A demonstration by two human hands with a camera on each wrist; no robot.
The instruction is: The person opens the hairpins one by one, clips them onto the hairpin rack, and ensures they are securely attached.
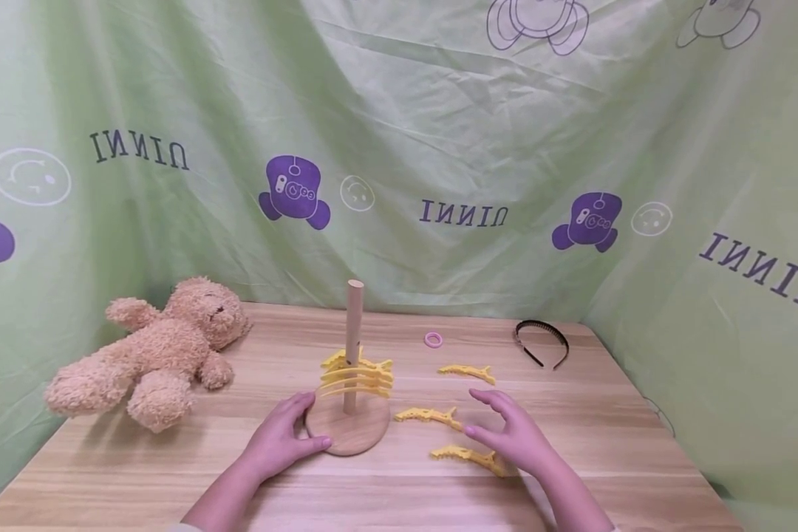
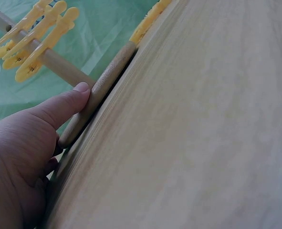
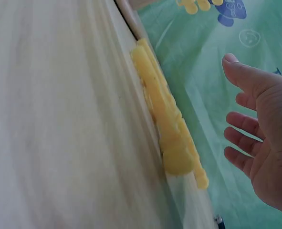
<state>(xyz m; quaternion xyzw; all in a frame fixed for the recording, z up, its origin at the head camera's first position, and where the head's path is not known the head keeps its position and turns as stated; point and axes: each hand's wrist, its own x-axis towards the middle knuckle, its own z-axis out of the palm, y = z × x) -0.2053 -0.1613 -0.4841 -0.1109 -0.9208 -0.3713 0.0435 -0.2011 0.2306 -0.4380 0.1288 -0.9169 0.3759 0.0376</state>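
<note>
A wooden stand with an upright post (image 1: 355, 318) and a round base (image 1: 357, 437) is on the table. Several yellow hair clips (image 1: 359, 375) are clamped across the lower half of the post, one above another. My left hand (image 1: 281, 437) holds the base at its left edge, the thumb (image 2: 67, 102) lying on its rim in the left wrist view. My right hand (image 1: 517, 437) hovers right of the stand, fingers apart and holding nothing. Close to it lie three loose yellow clips: a near one (image 1: 462, 454), a middle one (image 1: 428, 416) and a far one (image 1: 467, 371).
A fluffy light-brown teddy bear (image 1: 166, 347) lies at the table's left side. Toward the back are a pink ring (image 1: 433, 340) and a black toothed headband (image 1: 544, 330). A green printed curtain (image 1: 399, 258) hangs behind and along both sides of the wood-grain table (image 1: 332, 495).
</note>
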